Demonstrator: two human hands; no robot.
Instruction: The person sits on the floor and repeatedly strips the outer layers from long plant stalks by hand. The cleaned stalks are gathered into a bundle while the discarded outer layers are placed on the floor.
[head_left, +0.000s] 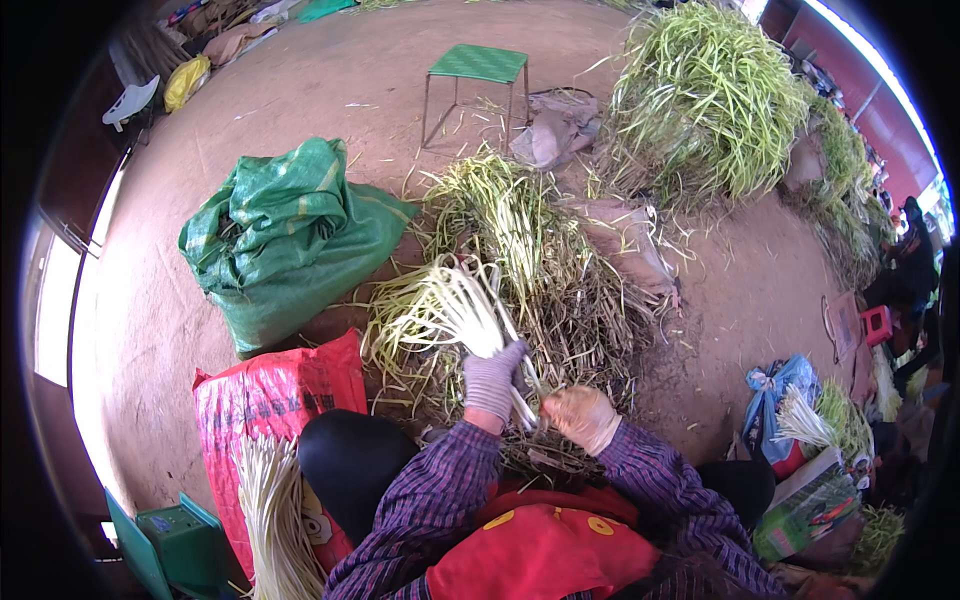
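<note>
My left hand (491, 382), in a greyish-purple knit glove, grips a bundle of long white stalks (469, 311) whose tops fan out up and to the left. Close on its right, my right hand (583, 418) wears a pale glove stained orange at the fingers. Its fingers are closed around the lower end of a thin stalk (529, 367); the fingertips are blurred. Beneath and beyond both hands lies a heap of yellow-green leafy stalks (510, 217) with brown, dry stems and debris (592, 322). Trimmed white stalks (274, 517) lie by my left knee on a red printed sack (277, 397).
A bulging green woven sack (300, 240) stands at left. Ahead are a green-topped stool (480, 64) and a tall pile of greens (705, 105). A green plastic chair (176, 536) is at lower left. Blue bag (784, 382), white bundle (806, 420) and a person (907, 247) are at right.
</note>
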